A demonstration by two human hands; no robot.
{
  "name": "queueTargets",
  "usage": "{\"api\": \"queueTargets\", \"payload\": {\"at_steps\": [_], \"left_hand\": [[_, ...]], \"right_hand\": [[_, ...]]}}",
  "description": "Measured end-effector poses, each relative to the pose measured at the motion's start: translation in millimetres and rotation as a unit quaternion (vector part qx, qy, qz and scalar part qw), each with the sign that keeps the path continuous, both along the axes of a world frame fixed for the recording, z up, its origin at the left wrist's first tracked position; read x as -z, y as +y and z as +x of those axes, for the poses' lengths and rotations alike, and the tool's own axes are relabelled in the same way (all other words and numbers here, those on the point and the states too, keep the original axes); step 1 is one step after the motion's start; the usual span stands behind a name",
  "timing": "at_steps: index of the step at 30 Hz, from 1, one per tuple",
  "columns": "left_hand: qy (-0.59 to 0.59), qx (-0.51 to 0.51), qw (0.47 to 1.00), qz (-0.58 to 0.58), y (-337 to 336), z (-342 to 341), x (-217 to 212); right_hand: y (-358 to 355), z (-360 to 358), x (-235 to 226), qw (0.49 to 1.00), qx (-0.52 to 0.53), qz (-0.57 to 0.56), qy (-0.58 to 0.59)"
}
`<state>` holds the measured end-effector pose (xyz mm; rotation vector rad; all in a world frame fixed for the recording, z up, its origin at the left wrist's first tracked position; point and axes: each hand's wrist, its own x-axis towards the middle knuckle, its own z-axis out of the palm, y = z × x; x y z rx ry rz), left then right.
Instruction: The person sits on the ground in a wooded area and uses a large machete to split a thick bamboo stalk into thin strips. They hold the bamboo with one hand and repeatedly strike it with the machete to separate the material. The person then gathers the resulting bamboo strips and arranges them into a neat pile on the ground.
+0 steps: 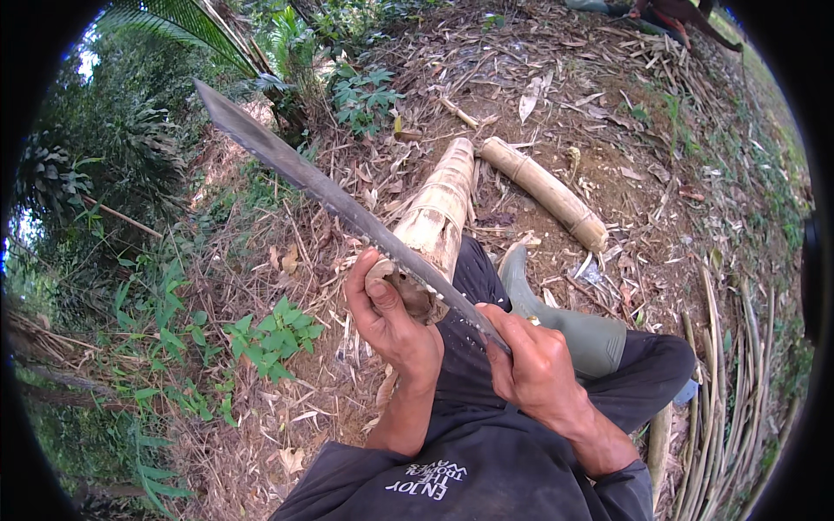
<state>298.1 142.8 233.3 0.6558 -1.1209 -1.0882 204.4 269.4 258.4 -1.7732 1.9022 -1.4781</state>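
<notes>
My right hand [534, 360] grips the handle of a long dark machete [330, 198] whose blade runs up and to the left across the near end of a pale bamboo log [439, 213]. My left hand [387, 317] holds that near end of the log, thumb beside the blade's edge. The log rests on my dark-trousered lap [473, 347] and points away from me. The machete handle is hidden inside my fist.
A second bamboo piece [543, 191] lies on the dirt to the right. My green rubber boot [565, 321] sits below it. Thin split bamboo strips [738, 391] lie at the right. Green plants [269, 334] and brush fill the left slope. Another person [682, 16] sits at the top.
</notes>
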Motion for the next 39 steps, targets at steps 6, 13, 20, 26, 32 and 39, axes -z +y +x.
{"api": "queueTargets", "payload": {"at_steps": [6, 13, 20, 26, 32, 39], "left_hand": [[0.023, 0.000, 0.999, -0.033, -2, -6, -7], [-0.017, 0.009, 1.000, -0.007, 1, -1, -6], [-0.008, 0.022, 0.999, -0.029, -4, 4, 11], [-0.019, 0.033, 0.998, -0.043, -7, 4, 6], [-0.046, 0.017, 0.997, -0.056, -7, 11, 11], [-0.060, 0.029, 0.997, -0.041, -9, 9, 9]], "right_hand": [[-7, -6, 22, 0.996, 0.047, 0.070, 0.001], [2, -3, -6, 1.000, -0.004, -0.020, 0.000], [0, -5, 12, 0.999, -0.001, 0.019, 0.039], [1, -5, -6, 1.000, -0.015, -0.005, 0.021], [-3, -7, 9, 0.998, -0.003, 0.051, 0.036], [-4, -5, 5, 0.996, 0.014, 0.051, 0.066]]}}
